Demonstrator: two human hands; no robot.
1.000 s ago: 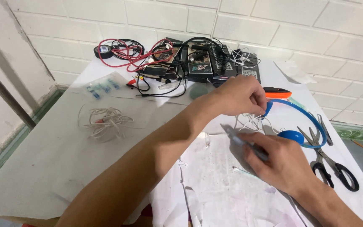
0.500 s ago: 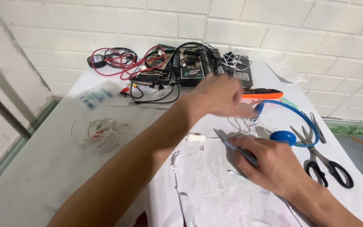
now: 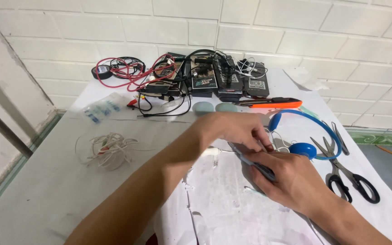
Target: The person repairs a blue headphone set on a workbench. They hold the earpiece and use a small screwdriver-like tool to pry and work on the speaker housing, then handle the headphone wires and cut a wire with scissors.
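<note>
Blue headphones (image 3: 311,136) lie on the white table, headband arched toward the wall, one round blue earcup facing up just beside the hands; thin white wires trail from them. A slim grey-blue tool (image 3: 255,164) lies slanted in the right hand's grip.

Table (image 3: 46,195), pale grey top, partly under white paper sheet (image 3: 232,204). Behind table: white tiled wall (image 3: 296,27), grey grout. Left of table: rough plastered pillar (image 3: 1,81), dark metal bar (image 3: 3,129) leaning across. Right of table: grey floor (image 3: 386,152), green tile skirting above. Even, soft light.
</note>
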